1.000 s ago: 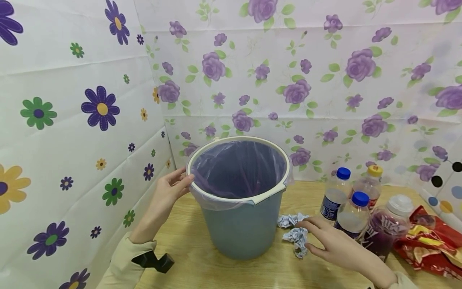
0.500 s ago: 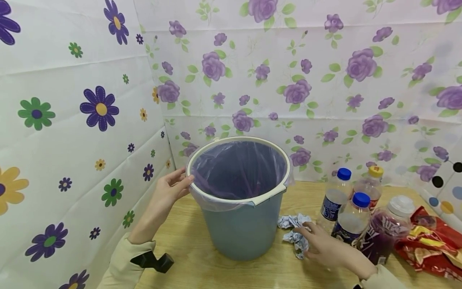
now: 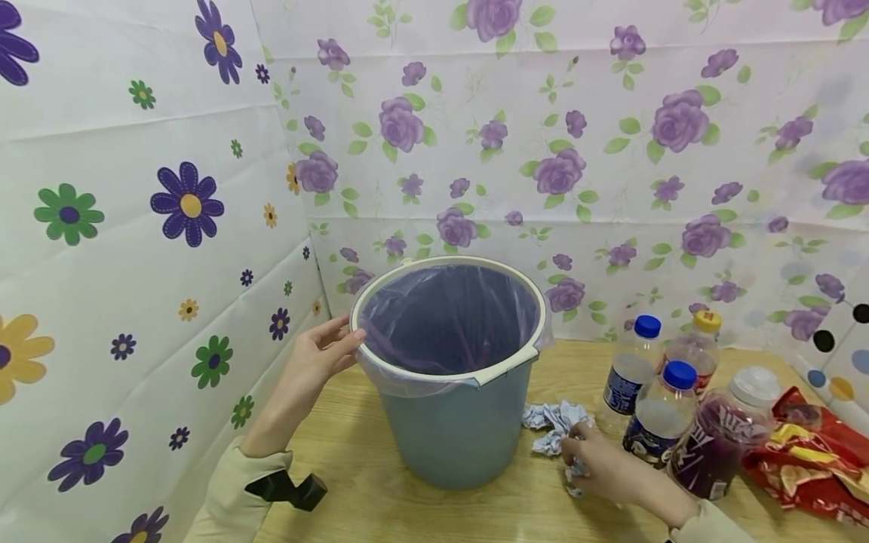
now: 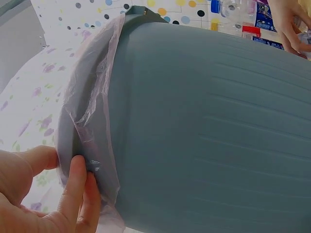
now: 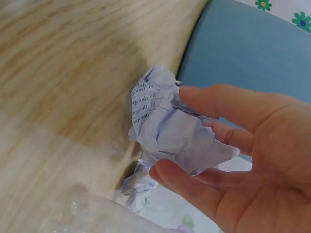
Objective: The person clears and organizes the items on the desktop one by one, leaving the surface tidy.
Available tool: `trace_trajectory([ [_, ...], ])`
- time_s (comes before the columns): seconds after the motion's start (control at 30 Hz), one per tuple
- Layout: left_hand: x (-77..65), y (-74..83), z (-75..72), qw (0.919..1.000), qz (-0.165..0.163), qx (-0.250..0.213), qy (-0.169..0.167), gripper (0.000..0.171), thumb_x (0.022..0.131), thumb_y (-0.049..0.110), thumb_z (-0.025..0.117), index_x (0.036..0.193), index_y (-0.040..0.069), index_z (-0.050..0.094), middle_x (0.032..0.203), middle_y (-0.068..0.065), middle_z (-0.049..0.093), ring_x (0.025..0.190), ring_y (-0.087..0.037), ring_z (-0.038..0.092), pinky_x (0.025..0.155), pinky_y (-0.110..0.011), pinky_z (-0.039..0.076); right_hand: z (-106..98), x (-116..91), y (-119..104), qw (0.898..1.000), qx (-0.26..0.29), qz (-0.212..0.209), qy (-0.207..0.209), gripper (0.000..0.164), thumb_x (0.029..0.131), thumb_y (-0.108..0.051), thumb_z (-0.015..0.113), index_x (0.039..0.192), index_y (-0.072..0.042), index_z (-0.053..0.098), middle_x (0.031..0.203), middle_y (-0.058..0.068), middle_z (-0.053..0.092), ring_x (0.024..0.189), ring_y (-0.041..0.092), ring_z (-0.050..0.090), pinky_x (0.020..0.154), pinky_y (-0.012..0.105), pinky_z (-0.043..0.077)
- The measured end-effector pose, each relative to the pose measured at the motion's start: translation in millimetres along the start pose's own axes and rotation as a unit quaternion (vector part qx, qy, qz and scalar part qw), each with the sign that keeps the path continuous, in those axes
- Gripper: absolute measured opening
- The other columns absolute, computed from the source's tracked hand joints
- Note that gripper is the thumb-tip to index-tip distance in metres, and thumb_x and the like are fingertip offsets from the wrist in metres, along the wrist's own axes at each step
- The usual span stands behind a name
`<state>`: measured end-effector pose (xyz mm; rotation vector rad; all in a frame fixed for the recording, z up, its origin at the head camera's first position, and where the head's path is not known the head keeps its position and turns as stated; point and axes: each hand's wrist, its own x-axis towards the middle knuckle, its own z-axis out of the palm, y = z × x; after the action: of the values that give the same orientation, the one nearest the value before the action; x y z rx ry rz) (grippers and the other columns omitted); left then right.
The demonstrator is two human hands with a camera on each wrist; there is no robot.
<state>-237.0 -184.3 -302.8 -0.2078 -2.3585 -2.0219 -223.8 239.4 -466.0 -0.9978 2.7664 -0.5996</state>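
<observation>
A blue-grey trash bin (image 3: 458,437) stands on the wooden table, lined with a thin translucent pink bag (image 3: 407,383) folded over its white rim. My left hand (image 3: 315,369) grips that rim at the left, thumb on one side and fingers on the other; in the left wrist view the fingers (image 4: 73,194) press on the bag's edge. To the right of the bin, my right hand (image 3: 604,464) holds a crumpled sheet of paper (image 5: 180,128) between thumb and fingers, low at the tabletop. Printed lines show on it. Another crumpled paper (image 5: 140,187) lies just beyond.
Right of the papers stand several plastic bottles: two with blue caps (image 3: 647,326), one with a yellow cap (image 3: 706,323), and a purple-filled one (image 3: 726,430). A red snack bag (image 3: 815,467) lies at the far right. Flowered sheets (image 3: 475,151) hang behind and at the left.
My right hand has come down onto the nearer crumpled paper, and its fingers have closed around it. The left hand and the bin have stayed in place.
</observation>
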Motion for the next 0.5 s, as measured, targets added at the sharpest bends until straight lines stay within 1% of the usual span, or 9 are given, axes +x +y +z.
trace_trajectory([
  [0.13,-0.1,-0.2,-0.1,1.0,-0.002,0.002,0.002,0.065,0.097,0.021,0.059,0.148,-0.005,0.029,0.109,-0.004,0.056,0.092,0.001,0.063,0.087,-0.018,0.056,-5,-1,-4,1.0,-0.008,-0.006,0.029,0.02,0.08,-0.005,0.073,0.087,-0.014,0.057,0.104,0.005,0.048,0.08,0.006,0.048,0.059,0.022,0.046],
  [0.3,0.5,-1.4,-0.9,1.0,-0.002,-0.005,-0.002,0.065,0.097,0.02,0.059,0.148,-0.005,0.029,0.108,-0.003,0.057,0.093,0.0,0.063,0.087,-0.018,0.056,-13,-2,-7,0.997,-0.007,-0.014,0.075,0.021,0.079,-0.003,0.072,0.088,-0.015,0.057,0.104,0.004,0.049,0.079,0.005,0.047,0.059,0.021,0.047],
  [0.4,0.4,-1.5,-1.5,0.9999,-0.002,-0.011,-0.008,0.065,0.097,0.02,0.059,0.148,-0.006,0.028,0.108,-0.002,0.058,0.094,-0.001,0.063,0.088,-0.018,0.055,-16,-2,-9,0.995,-0.007,-0.013,0.097,0.023,0.079,-0.003,0.072,0.087,-0.018,0.057,0.105,0.004,0.05,0.081,0.006,0.049,0.059,0.022,0.047],
  [0.5,0.5,-1.4,-1.9,0.9998,0.0,-0.016,-0.012,0.066,0.097,0.021,0.059,0.148,-0.006,0.028,0.11,-0.005,0.059,0.095,-0.002,0.063,0.088,-0.018,0.055,-19,-3,-12,0.991,-0.025,-0.016,0.134,0.027,0.076,-0.003,0.074,0.084,-0.022,0.056,0.107,0.007,0.054,0.083,0.011,0.054,0.059,0.023,0.047],
])
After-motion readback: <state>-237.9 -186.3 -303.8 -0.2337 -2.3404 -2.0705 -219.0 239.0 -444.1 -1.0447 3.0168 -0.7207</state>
